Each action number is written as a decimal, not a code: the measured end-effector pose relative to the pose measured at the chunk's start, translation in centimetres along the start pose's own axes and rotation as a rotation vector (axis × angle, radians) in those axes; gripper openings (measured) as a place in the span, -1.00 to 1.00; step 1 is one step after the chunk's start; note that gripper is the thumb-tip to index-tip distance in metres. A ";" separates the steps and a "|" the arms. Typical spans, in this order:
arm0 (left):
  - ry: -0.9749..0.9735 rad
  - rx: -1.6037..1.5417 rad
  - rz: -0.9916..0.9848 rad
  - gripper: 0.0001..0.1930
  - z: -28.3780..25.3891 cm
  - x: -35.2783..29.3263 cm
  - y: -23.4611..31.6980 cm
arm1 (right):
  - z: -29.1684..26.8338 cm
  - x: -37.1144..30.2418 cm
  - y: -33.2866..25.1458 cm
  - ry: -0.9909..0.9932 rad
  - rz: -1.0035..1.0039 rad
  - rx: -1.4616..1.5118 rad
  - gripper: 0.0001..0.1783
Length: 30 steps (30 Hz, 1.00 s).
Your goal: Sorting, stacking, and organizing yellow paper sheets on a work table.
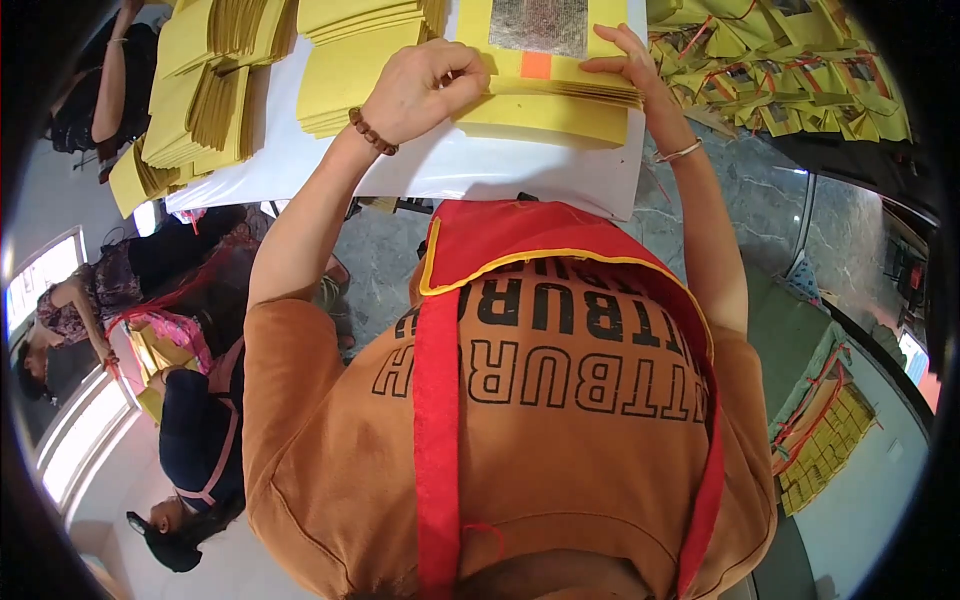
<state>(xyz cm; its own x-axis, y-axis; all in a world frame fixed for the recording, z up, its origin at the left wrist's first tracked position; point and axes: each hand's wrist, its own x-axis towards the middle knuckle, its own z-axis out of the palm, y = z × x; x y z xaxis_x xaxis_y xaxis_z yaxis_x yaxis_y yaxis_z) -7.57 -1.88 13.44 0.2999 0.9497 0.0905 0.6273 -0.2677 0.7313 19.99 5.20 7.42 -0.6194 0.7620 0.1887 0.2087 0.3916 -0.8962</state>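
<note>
At the near edge of the table, a stack of yellow paper sheets (pixel 545 118) lies in front of me, with its upper sheets folded or raised along a layered edge. The top sheet bears a silvery foil rectangle (pixel 538 24) and a small orange patch (pixel 536 65). My left hand (pixel 425 88) has its fingers curled and its thumb pinched at the left end of that layered edge. At the right end, my right hand (pixel 630 72) rests against the paper with fingers apart and stretched out. The undersides of both grips are hidden.
Further yellow paper stacks (pixel 362 80) and fanned bundles (pixel 205 110) stand on the white tabletop (pixel 400 180) to my left. Yellow bundles tied with red string (pixel 780 75) fill the far right. People (pixel 205 435) sit at left; a packed yellow bundle (pixel 828 445) lies at right.
</note>
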 end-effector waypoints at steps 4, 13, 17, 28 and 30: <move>-0.021 -0.009 0.004 -0.80 -0.3 0.1 0.2 | 0.0 0.0 0.0 -0.007 -0.021 -0.023 -0.38; -0.061 -0.063 -0.015 -0.81 -0.4 0.2 -0.2 | -0.1 0.0 -0.3 -0.027 -0.009 0.008 -0.27; -0.115 -0.100 -0.030 -0.82 -0.7 0.3 -0.2 | 0.1 0.0 -0.5 0.010 -0.016 0.034 -0.33; -0.214 -0.012 0.065 -0.79 -1.6 0.5 -0.3 | -0.4 -0.3 1.6 -0.035 -0.099 -0.168 -0.45; -0.193 0.026 0.128 -0.78 -1.6 0.6 -0.3 | -0.4 -0.3 1.5 -0.032 -0.126 -0.129 -0.44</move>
<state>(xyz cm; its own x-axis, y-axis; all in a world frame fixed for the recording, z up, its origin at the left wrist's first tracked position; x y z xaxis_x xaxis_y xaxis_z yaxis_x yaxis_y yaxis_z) -8.72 -0.98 14.41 0.5082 0.8598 0.0484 0.5930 -0.3902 0.7043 20.83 5.74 6.22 -0.6702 0.6866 0.2816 0.2218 0.5475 -0.8069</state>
